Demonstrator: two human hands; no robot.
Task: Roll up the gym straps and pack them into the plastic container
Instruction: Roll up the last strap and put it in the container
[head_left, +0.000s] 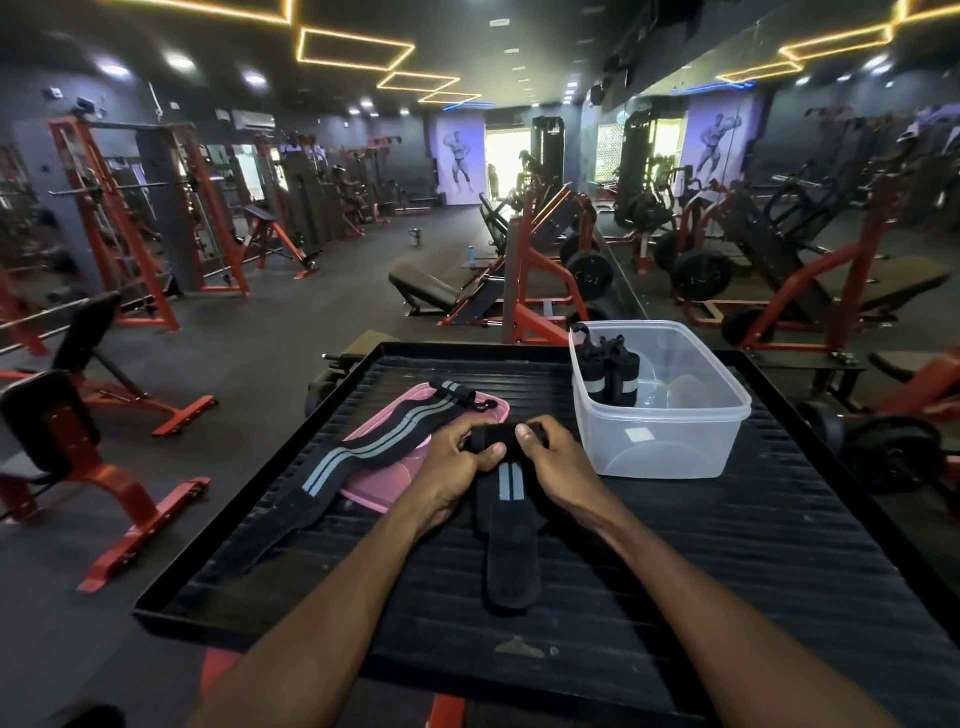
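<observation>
The clear plastic rectangular container (670, 436) sits at the far right of the ribbed black platform (727, 545), and two rolled black straps with grey bands (608, 376) stand upright in its left end, touching each other. Its translucent pink lid (395, 483) lies flat to the left, with a long black strap with two grey stripes (358, 457) draped unrolled across it. Between lid and container, both hands meet on a second black grey-striped strap (511, 525): the left hand (457, 462) and right hand (556, 457) curl their fingers and thumbs around its rolled far end, gripping it, while the loose tail runs flat toward the person. Both forearms reach in from below.
</observation>
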